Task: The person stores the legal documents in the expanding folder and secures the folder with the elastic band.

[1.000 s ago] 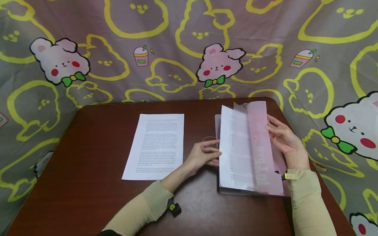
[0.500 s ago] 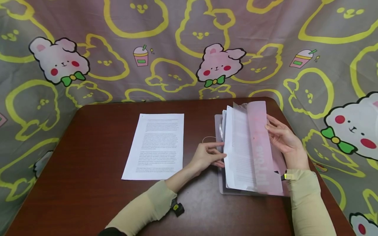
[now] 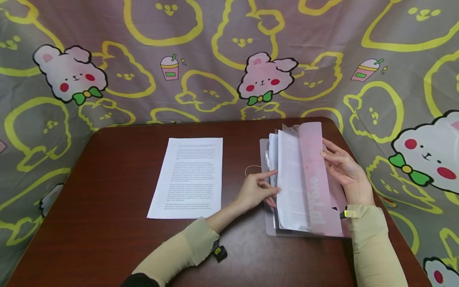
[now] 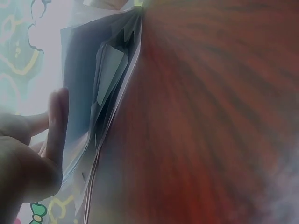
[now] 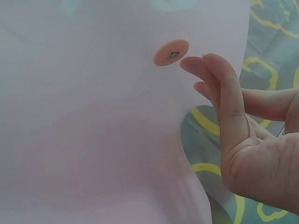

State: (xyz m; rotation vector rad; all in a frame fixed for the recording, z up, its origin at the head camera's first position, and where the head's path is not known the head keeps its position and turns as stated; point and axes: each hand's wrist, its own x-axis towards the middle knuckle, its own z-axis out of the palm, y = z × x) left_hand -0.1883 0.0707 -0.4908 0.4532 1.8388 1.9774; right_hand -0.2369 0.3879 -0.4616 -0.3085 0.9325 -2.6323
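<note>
On the table's right side lies a folder with a pale pink cover (image 3: 315,179) raised and curling over its inside. My right hand (image 3: 344,167) holds that cover at its right edge, fingertips near an orange button (image 5: 171,52) on the outer face. Between cover and back stand printed white sheets (image 3: 292,179), with clear sleeves among them. My left hand (image 3: 256,187) pinches the left edge of the upper sheets, while more pages (image 3: 273,155) fan out to its left. In the left wrist view the pages part in a wedge beside my fingers (image 4: 57,121).
A separate printed sheet (image 3: 190,179) lies flat on the brown table (image 3: 118,179), left of the folder. A thin loop of string (image 3: 251,167) shows at the folder's left edge. Cartoon-printed fabric (image 3: 208,52) hangs behind and beside the table.
My left hand has moved rightward with the upper sheets' edge, and more pages show to the left of it. My right hand and the pink cover have stayed nearly in place.
</note>
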